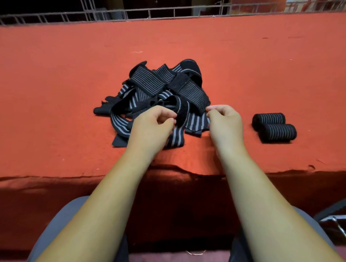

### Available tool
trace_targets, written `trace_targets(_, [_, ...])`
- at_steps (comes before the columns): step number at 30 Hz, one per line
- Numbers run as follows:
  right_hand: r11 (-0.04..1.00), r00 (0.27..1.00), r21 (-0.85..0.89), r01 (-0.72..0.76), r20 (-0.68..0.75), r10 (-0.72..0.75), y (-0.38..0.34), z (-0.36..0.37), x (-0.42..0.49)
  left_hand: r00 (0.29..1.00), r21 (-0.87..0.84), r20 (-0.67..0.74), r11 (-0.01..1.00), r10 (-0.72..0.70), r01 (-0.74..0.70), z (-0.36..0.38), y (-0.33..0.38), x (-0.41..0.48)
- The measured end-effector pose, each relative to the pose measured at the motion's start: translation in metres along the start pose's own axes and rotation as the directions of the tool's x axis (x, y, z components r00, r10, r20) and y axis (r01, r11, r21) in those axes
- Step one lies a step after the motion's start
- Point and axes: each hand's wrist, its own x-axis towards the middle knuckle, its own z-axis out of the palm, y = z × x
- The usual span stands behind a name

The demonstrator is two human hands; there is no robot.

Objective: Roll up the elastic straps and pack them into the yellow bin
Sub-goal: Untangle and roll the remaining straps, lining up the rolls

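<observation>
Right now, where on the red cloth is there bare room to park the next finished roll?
Bare red cloth left of the loose straps; the far strip between them and the wire rack; right of the two rolls. Crowded: near centre, where left hand and right hand pinch the straps; gap to the rolls is narrow.

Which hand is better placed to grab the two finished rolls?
Right: the right hand is nearer the rolls; the left hand is farther off, over the strap pile.
</observation>
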Motion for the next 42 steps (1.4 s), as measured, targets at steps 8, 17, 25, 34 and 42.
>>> trace_targets(8, [0.968,0.968,0.039,0.247,0.030,-0.249,-0.011,0.053,-0.013,0.995,0.375,-0.100,0.927,0.013,0.025,-0.053,-0.050,0.021])
trace_targets(17, [0.840,0.777,-0.088,0.536,0.440,-0.450,0.001,0.102,-0.031,0.982,0.230,-0.166,0.965,-0.092,0.129,-0.061,-0.069,0.033])
trace_targets(25, [0.782,0.649,-0.095,0.616,0.624,-0.436,0.012,0.106,-0.035,0.977,-0.503,-0.008,0.845,-0.212,0.179,-0.084,-0.052,0.025])
trace_targets(34, [0.753,0.610,-0.038,0.656,0.615,-0.500,0.016,0.101,-0.042,0.970,-0.614,0.166,0.751,-0.176,0.241,-0.108,-0.044,0.007])
trace_targets(42, [0.751,0.661,-0.218,0.623,0.659,-0.357,0.018,0.098,-0.049,0.923,-0.545,0.383,0.795,-0.044,0.265,-0.125,-0.047,-0.003])
